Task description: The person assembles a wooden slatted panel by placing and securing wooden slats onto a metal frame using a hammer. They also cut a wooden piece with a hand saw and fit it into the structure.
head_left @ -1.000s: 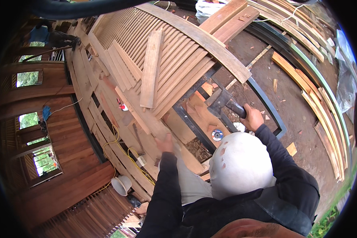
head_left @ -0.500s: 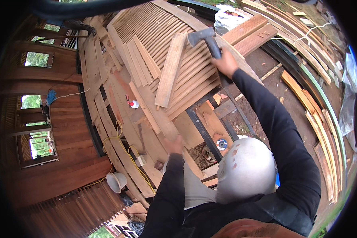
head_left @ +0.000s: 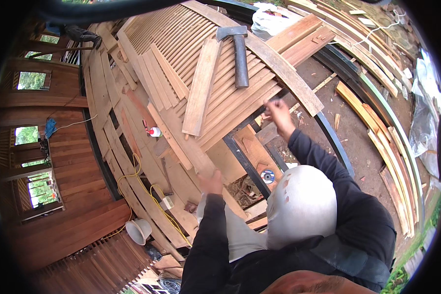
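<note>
left hand [head_left: 210, 182]: forward, blurred | right hand [head_left: 280, 117]: farther out, fingers [head_left: 269, 106] half-curled

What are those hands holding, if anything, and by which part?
The right hand holds no tool; the hatchet lies over the slats. The left hand is blurred at a board; whether it grips can't be told.

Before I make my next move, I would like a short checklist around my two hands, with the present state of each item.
1. Hatchet out of both hands, lying on the slatted panel: ok.
2. Right hand empty: cannot tell; it is partly curled.
3. Left hand's grip: cannot tell; it is blurred over the long plank.
4. Panel free of loose pieces: not ok; a short board lies across the slats.
5. Round disc apart from both hands: ok.
</note>
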A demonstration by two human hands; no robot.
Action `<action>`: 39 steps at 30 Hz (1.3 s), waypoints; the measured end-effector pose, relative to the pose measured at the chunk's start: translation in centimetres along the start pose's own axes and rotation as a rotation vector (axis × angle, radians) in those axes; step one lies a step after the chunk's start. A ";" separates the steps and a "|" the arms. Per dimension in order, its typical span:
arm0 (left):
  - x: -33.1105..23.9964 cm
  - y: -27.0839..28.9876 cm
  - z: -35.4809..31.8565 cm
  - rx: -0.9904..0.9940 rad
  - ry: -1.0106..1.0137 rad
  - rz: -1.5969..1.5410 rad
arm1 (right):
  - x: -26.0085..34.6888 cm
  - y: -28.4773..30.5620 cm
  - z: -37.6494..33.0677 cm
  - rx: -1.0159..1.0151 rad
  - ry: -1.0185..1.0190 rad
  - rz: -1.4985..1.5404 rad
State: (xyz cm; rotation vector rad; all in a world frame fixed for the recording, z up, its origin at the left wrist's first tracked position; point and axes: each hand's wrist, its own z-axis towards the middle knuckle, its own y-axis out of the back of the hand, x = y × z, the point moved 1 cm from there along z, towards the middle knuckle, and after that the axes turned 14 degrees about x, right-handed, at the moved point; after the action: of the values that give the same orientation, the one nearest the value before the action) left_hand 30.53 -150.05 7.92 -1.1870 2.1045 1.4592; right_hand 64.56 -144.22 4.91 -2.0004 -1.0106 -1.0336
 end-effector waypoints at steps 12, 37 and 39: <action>1.4 0.0 0.6 0.019 -0.068 0.043 | 2.5 -3.3 6.0 -0.026 0.056 0.437; 3.0 -0.3 1.2 -0.056 0.008 0.171 | 1.8 -4.0 6.7 0.014 0.127 0.589; 4.1 -0.2 2.1 -0.050 0.023 0.154 | 1.1 -3.4 7.3 0.020 0.146 0.575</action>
State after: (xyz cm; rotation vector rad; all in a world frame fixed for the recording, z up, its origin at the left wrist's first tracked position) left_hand 27.78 -150.03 4.23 -1.0854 2.2304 1.5797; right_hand 64.56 -136.32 3.10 -1.9892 -0.3270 -0.8254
